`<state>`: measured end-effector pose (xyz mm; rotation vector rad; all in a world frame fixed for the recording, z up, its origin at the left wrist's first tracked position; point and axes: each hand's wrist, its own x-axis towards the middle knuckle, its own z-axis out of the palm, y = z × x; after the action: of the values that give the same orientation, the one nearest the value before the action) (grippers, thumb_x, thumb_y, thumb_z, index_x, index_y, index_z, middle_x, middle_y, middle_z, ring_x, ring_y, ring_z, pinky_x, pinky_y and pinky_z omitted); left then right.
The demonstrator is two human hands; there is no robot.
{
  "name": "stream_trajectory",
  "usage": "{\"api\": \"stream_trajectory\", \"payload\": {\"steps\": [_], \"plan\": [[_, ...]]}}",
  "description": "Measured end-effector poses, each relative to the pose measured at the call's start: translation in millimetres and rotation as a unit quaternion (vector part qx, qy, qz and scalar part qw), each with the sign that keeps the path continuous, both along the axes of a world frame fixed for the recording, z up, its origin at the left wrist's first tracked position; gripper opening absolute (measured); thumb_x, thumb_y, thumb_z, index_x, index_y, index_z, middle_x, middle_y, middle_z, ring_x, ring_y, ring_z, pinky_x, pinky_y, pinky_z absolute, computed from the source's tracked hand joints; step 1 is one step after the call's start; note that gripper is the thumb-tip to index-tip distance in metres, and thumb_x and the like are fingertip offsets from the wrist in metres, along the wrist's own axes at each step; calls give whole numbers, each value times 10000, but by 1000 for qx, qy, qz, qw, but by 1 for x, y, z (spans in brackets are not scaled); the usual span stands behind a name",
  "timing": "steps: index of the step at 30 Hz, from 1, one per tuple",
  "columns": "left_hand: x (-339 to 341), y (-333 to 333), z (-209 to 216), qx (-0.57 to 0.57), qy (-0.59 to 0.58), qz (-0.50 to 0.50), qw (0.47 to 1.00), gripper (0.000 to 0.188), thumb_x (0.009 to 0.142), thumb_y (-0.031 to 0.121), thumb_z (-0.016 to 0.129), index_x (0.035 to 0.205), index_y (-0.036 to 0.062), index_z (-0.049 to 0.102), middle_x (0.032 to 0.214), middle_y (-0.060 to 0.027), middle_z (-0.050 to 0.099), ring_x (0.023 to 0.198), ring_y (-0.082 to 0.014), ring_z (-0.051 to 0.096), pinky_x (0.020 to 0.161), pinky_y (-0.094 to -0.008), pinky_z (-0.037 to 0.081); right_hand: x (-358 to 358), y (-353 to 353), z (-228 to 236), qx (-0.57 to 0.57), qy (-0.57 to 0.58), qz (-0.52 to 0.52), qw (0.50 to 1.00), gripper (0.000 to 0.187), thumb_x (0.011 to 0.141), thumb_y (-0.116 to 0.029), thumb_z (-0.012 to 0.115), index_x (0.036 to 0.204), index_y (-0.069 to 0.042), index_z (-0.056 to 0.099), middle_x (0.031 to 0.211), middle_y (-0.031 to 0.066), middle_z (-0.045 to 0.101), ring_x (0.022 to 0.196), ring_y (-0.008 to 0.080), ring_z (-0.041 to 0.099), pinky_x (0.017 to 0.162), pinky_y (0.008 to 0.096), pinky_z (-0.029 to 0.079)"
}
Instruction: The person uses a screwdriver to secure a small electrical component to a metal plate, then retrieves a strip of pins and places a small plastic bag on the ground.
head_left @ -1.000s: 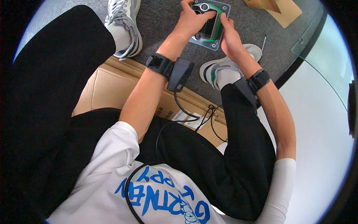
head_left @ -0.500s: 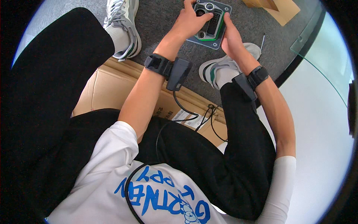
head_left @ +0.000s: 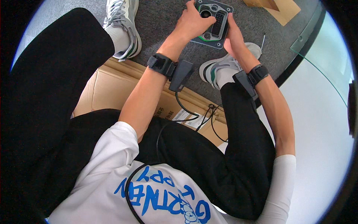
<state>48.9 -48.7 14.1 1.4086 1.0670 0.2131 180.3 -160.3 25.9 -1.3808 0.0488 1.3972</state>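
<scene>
A flat rectangular device [head_left: 217, 27] is held out at the top of the view, above the grey floor. It has a dark plate with screws in its corners, a raised silver frame edged in green, round lens-like parts and a black dotted panel. My left hand [head_left: 194, 21] grips its left side, the thumb lying across the front and the fingertips at the far edge partly hidden. Along the right edge, my right hand [head_left: 234, 36] supports it with the thumb upright; its other fingers are hidden behind the plate. Each wrist wears a black strap with a dark module [head_left: 181, 75].
My shoes [head_left: 123, 28] rest on the grey carpet [head_left: 164, 22]. Below the hands lies a cardboard box [head_left: 108, 87], with black cables [head_left: 212, 112] beside it. A piece of cardboard [head_left: 285, 13] is at the far right, near a glass panel [head_left: 317, 37].
The device has shifted slightly right and tilted, so less of its green edge shows on the right. My left hand moved a little right with it; both hands keep their hold.
</scene>
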Motion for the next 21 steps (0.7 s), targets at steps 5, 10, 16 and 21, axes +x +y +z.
{"api": "stream_trajectory", "payload": {"steps": [5, 10, 16, 21], "plan": [[0, 1, 6, 6, 13, -9, 1000, 817, 800, 238, 734, 1433, -53, 308, 1307, -319, 551, 1216, -436, 567, 990, -458, 492, -5, 2, 5, -17, -12, -11, 1000, 491, 1075, -454, 409, 1350, -70, 542, 1288, 95, 640, 1147, 226, 632, 1009, 389, 507], [0, 2, 8, 2, 18, -20, 1000, 828, 806, 251, 729, 1440, -55, 293, 1322, -324, 538, 1224, -442, 559, 994, -460, 491, -1, 0, 1, -13, -18, -16, 1000, 486, 1075, -452, 410, 1342, -70, 549, 1293, 98, 639, 1142, 233, 636, 1002, 394, 513], [-1, 3, 9, 2, 29, -27, 999, 844, 810, 263, 725, 1451, -55, 278, 1330, -325, 532, 1228, -444, 556, 1000, -464, 487, -3, 1, 6, -9, 2, -18, 1000, 492, 1078, -453, 396, 1343, -67, 546, 1291, 105, 642, 1135, 233, 642, 996, 397, 518], [-1, 3, 11, 2, 28, -29, 999, 849, 806, 263, 727, 1454, -58, 283, 1330, -323, 532, 1228, -440, 557, 1001, -460, 489, -3, 1, 4, -8, 3, -21, 1000, 490, 1082, -446, 384, 1340, -63, 549, 1277, 105, 650, 1128, 228, 647, 991, 389, 522]]}}
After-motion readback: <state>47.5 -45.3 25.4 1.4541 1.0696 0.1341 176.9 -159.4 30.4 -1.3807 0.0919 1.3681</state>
